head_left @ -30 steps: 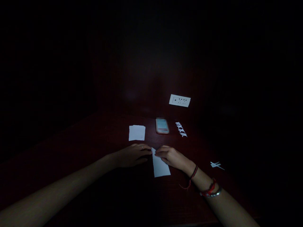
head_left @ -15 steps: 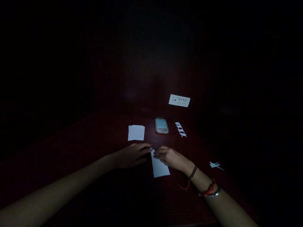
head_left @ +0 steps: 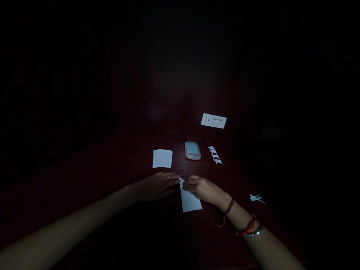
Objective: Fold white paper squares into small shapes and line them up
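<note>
A white sheet of paper (head_left: 191,202) lies on the dark red table, a narrow piece with its long side running away from me. My left hand (head_left: 156,186) is stretched out flat at its left, fingers extended and thumb apart, fingertips touching the paper's far left corner. It wears a ring. Over the upper part of the sheet, my right hand (head_left: 201,187) has its fingers bent and close together on the paper, covering its far right edge. What lies under these fingers is hidden. Red cord bracelets and a silver bangle circle the right wrist and forearm.
Beyond my left hand lies a stack of white paper squares (head_left: 162,158). A phone-like object (head_left: 192,150), blurred out, lies at the centre back. Right of it sit several small folded paper pieces (head_left: 215,155) in a row. Paper strips (head_left: 256,198) lie far right. A socket panel (head_left: 213,120) is on the wall.
Both hands stay almost in place on the paper. The left fingers have flattened very slightly. The whole view has shifted a little.
</note>
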Available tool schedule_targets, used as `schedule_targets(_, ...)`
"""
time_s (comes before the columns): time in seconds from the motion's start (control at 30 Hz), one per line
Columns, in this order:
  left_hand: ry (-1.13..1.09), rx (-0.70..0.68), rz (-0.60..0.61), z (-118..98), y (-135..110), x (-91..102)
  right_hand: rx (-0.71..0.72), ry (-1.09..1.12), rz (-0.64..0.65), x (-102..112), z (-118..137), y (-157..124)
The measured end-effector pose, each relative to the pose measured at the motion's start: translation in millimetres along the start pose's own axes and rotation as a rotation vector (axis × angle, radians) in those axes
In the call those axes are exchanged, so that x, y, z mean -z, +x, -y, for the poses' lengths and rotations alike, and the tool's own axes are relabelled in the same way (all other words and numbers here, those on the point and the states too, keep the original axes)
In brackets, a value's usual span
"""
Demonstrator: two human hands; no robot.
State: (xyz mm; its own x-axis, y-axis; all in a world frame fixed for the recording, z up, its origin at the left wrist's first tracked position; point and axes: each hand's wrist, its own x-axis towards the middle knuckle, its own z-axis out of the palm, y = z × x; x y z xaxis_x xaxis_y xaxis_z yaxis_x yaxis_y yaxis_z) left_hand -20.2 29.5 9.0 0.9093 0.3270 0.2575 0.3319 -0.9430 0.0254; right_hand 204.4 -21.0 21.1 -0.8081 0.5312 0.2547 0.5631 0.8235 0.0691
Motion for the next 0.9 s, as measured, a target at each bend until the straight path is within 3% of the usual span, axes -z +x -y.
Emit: schedule_targets(0.9,0.074,-0.033,0.026,0.6,-1.2,-4.1,-0.012,-0.028,-0.025,-1.1,-0.4,0.1)
